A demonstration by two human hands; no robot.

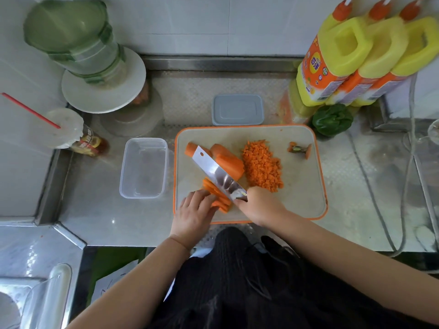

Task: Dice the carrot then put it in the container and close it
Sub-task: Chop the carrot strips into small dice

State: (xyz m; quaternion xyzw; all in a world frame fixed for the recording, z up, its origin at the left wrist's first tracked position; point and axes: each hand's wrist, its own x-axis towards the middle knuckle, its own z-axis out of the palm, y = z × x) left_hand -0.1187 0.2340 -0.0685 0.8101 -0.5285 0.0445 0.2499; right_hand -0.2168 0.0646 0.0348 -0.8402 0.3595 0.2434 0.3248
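Note:
An orange-rimmed cutting board (301, 193) lies on the steel counter. A pile of diced carrot (261, 166) sits in its middle, and larger carrot chunks (228, 161) lie to the left of the pile. My left hand (194, 211) presses curled fingers on a stack of carrot slices (217, 195) near the board's front left. My right hand (257, 204) grips the handle of a cleaver (217, 173), whose blade runs diagonally across the slices. The clear container (143, 167) stands left of the board, with nothing in it. Its grey lid (237, 109) lies behind the board.
The carrot's cut-off top (299, 148) lies at the board's far right. A green pepper (332, 119) and yellow bottles (356, 60) stand at the back right. Jars, a plate and a cup with a red straw (64, 130) crowd the back left. Cables (375, 198) trail on the right.

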